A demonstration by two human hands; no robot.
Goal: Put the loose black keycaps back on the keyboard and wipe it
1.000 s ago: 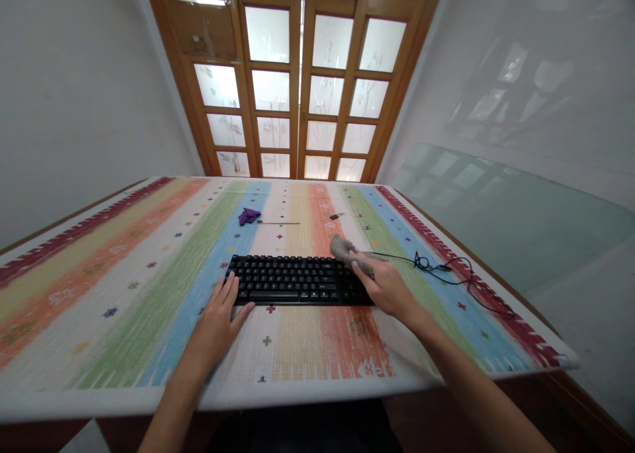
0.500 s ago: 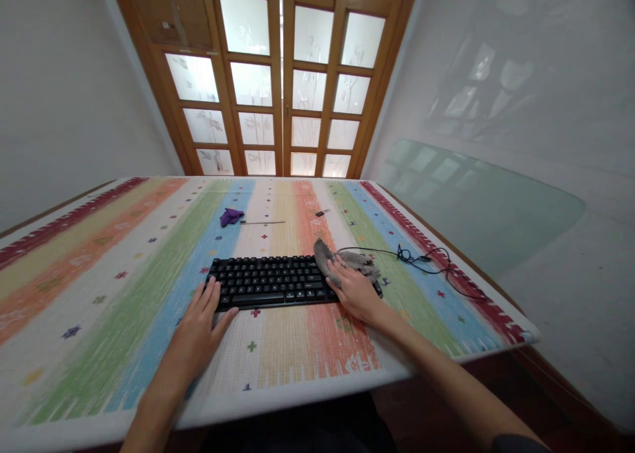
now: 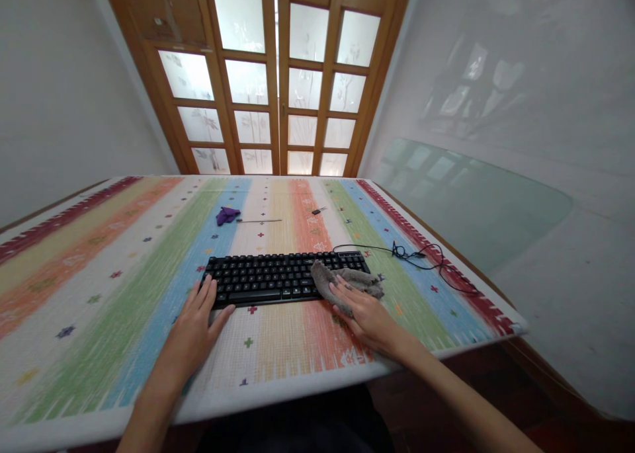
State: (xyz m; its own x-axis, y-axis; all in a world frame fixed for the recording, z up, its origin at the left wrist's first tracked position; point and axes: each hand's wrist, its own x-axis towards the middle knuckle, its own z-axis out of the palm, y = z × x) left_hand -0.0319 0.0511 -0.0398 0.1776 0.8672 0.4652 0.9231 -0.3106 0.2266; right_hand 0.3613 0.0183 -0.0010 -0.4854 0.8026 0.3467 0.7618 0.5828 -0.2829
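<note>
A black computer keyboard (image 3: pixel 268 280) lies flat on the striped tablecloth, its long side towards me. My left hand (image 3: pixel 196 317) holds its near left corner, fingers along the left end and thumb by the front edge. Under my right hand (image 3: pixel 364 314) is a crumpled grey cloth (image 3: pixel 364 282), pressed by the fingers over the keyboard's near right part. The cloth hides some keys there and hangs past the front edge. At the far right of the keyboard, the top rows of keys show.
The keyboard's black cable (image 3: pixel 417 254) trails in a tangle to the right. Further back lie a purple cloth (image 3: pixel 227 215), a thin stick (image 3: pixel 260 221) and a small dark object with a light tip (image 3: pixel 317 211). A wall stands close beyond the table's right edge.
My right hand has drawn the grey cloth towards me, from the keyboard's upper right part to its near edge, uncovering keys at the back. The left hand keeps its place.
</note>
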